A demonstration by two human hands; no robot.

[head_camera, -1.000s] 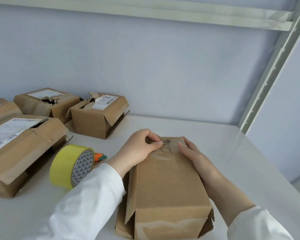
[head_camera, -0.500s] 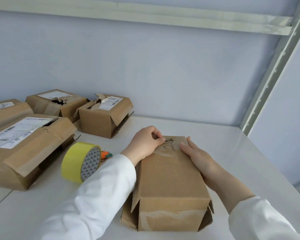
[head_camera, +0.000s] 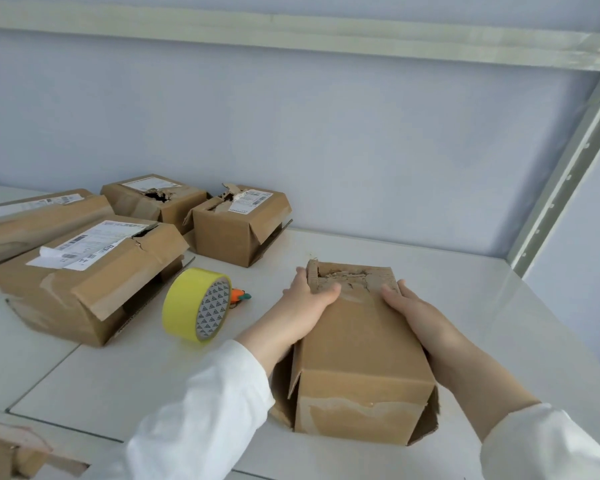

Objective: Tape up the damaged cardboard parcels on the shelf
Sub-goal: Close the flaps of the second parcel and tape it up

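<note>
— What are you working on there?
— A white shelf (head_camera: 440,271), with a perforated metal post (head_camera: 565,174) at its back right corner.
— And the biggest thing on it?
— The big parcel (head_camera: 84,285), over on the left side. Its top is split beside a label and its near end flap hangs loose. Next in size is the near parcel (head_camera: 361,348), close to the front edge and right of the middle, lying lengthwise front to back. Its top is torn open at the far end.
— The others?
— A flat parcel (head_camera: 39,220) lies behind the big one, further left. Two smaller ones sit near the back edge: the back parcel (head_camera: 142,202) with a ragged hole in its top, and the labelled parcel (head_camera: 236,233) just right of it, ripped along its top beside the label.
— Where's your tape?
— The yellow tape roll (head_camera: 187,299) stands on its edge between the big parcel and the near parcel, just beside the big one and apart from the near one.
— And your hands?
— My left hand (head_camera: 309,296) clasps the near parcel's far left corner, thumb laid over the top right by the tear, fingers straight up the side. My right hand (head_camera: 409,306) grips the opposite top edge, thumb on top, the fingers mostly hidden down the right side.
— Anything smaller?
— A little orange and green thing (head_camera: 239,295) lies just beside the roll, on the side toward the near parcel; I can't tell what it is
</note>
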